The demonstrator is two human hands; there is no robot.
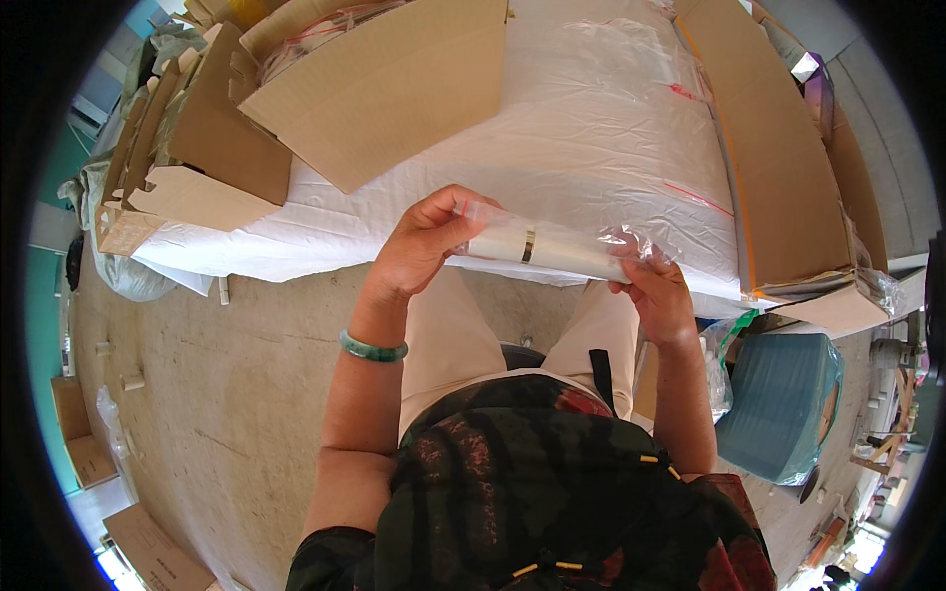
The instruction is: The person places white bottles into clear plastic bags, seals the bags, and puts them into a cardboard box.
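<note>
Between my two hands stretches a long whitish packet in clear plastic (567,252), with a small dark-and-gold band near its middle. My left hand (434,236) pinches its left end, thumb on top. At the other end, the fingers of my right hand (658,295) are closed round the packet, partly behind crinkled clear film. The packet is held just above the front edge of a table covered with a white sheet (443,172), over my lap. What lies inside the plastic is hard to make out.
An open cardboard box (394,94) with plastic-wrapped things stands at the back left, beside another carton (217,128). Clear bags with red strips (680,148) lie on the sheet. A long cardboard box (778,148) borders the right. A blue-green plastic-covered stool (783,404) stands on the floor.
</note>
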